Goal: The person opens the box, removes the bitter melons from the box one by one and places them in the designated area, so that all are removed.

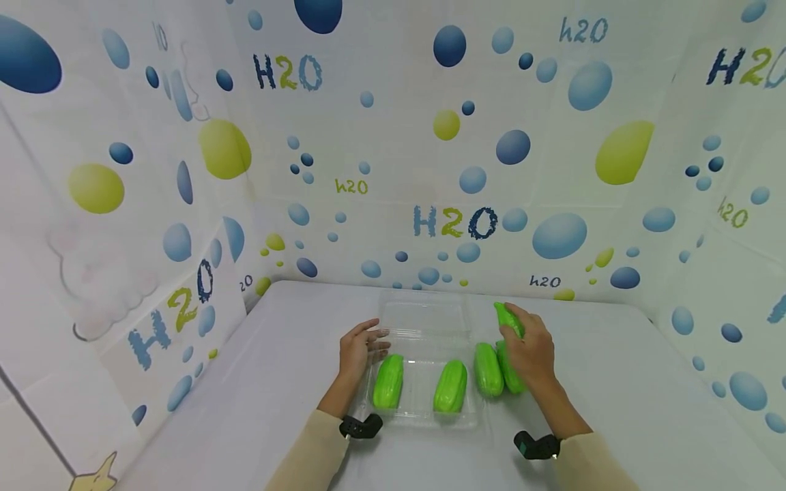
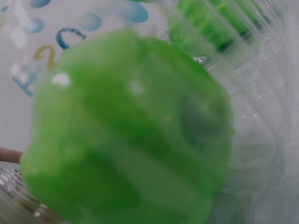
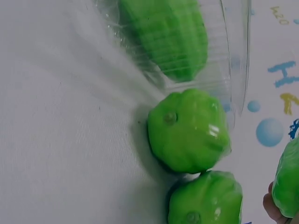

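My right hand (image 1: 533,349) grips a bright green, ribbed gourd-like vegetable (image 1: 508,318), raised above two others. Those two gourds, the nearer one (image 1: 488,372) and its neighbour (image 1: 512,374), lie side by side on the table, right of a clear plastic box (image 1: 420,390). Inside the box one gourd (image 1: 388,383) lies along the left and another (image 1: 451,387) along the right, with a gap between. My left hand (image 1: 356,349) rests at the box's left rim, fingers fairly straight. Close up in the left wrist view, a gourd (image 2: 126,130) hides most of that hand.
The box's clear lid (image 1: 424,316) is folded back behind it on the white table (image 1: 589,382). A curtain (image 1: 393,150) printed with blue and green bubbles stands behind and at both sides. Both wrists carry dark bands with small cameras.
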Demonstrator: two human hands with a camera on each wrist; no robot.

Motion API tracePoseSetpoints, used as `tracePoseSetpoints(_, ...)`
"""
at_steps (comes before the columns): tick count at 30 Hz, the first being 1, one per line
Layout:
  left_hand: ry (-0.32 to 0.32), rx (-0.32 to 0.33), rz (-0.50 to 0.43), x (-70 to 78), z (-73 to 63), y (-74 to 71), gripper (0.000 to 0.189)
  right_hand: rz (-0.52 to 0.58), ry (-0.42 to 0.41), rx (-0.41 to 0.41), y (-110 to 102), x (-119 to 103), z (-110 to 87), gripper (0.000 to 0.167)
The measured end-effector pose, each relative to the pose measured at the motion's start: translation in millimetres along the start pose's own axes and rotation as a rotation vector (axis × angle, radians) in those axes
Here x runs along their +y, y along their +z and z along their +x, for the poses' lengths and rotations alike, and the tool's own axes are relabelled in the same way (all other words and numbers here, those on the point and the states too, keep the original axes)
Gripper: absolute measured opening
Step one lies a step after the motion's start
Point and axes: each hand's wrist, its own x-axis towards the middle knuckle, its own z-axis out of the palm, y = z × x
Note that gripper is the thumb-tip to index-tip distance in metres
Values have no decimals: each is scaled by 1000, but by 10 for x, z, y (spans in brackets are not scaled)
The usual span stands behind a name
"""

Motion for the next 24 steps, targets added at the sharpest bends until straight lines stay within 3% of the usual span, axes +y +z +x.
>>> tracePoseSetpoints(12,9,6,11,4,0,0,39,-20,129,10,-110,229,36,45)
tracePoseSetpoints(24,-3,9,12,-4,-2,8,40,4,196,13,-174,382,38,48)
